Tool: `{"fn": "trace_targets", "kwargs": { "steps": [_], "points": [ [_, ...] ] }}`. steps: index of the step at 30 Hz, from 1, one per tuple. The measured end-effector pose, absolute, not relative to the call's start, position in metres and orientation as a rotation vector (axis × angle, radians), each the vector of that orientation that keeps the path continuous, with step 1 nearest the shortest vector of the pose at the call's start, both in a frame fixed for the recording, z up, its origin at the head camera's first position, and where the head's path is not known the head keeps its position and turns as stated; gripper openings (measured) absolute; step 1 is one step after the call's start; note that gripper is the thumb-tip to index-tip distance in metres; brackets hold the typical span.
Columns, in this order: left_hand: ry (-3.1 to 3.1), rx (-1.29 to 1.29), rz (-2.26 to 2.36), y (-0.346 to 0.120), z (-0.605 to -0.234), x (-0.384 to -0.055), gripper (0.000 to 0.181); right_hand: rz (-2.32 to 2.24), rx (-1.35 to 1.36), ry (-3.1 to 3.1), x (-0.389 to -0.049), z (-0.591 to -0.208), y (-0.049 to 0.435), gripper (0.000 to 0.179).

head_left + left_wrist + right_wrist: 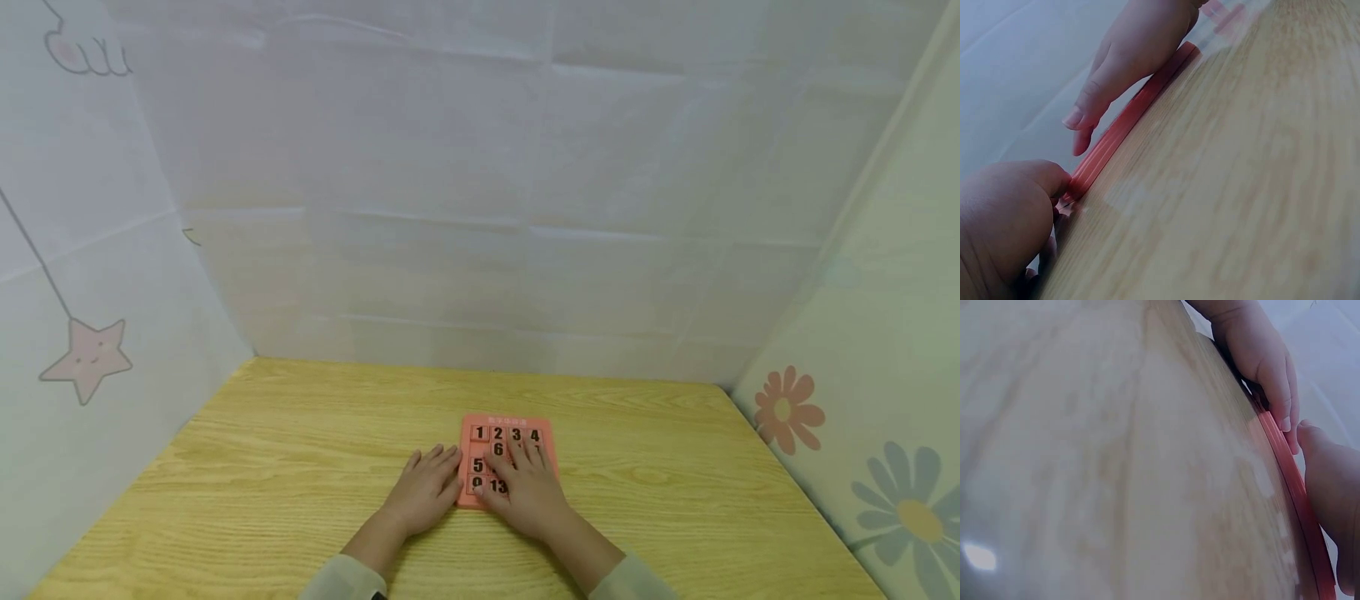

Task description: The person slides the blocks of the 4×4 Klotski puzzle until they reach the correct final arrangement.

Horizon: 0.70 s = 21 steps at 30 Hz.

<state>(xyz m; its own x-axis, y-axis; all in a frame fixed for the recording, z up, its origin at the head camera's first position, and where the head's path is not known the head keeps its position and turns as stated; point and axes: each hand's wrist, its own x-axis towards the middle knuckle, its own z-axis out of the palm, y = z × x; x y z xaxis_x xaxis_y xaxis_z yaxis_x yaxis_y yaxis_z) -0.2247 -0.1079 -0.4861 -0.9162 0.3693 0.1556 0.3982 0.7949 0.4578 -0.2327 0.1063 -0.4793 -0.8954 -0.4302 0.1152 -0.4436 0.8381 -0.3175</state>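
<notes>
A coral-red number slide puzzle (466, 450) lies flat on the table, with black-numbered tiles in its frame. The 1, 2, 3 and 4 tiles form the top row; below the 1 is a vacant slot. My left hand (425, 489) rests at the puzzle's left side, its thumb against the edge, as the left wrist view shows near the puzzle's corner (1079, 181). Over the tiles lies my right hand (531, 493), fingers spread and pointing forward, covering much of the right and lower tiles. In the right wrist view its thumb (1313, 434) stays just above the puzzle.
Under everything is a wood-grain table (315, 433). Pale cloth walls enclose it at the back (480, 208), left and right; the left one has a pink star (88, 358) and the right one printed flowers (791, 410).
</notes>
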Motion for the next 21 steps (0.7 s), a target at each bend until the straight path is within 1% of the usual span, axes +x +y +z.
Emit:
{"fn": "trace_targets", "kwargs": {
  "steps": [13, 21],
  "points": [
    [-2.913, -0.627, -0.774, -0.109, -0.490, -0.228, 0.049, 0.518, 0.747, -2.983, -0.224, -0.482, 0.110, 0.067],
    [-2.929, -0.627, -0.776, -0.108, -0.488, -0.227, 0.050, 0.515, 0.772, -2.959, -0.221, -0.481, 0.110, 0.065]
  ]
}}
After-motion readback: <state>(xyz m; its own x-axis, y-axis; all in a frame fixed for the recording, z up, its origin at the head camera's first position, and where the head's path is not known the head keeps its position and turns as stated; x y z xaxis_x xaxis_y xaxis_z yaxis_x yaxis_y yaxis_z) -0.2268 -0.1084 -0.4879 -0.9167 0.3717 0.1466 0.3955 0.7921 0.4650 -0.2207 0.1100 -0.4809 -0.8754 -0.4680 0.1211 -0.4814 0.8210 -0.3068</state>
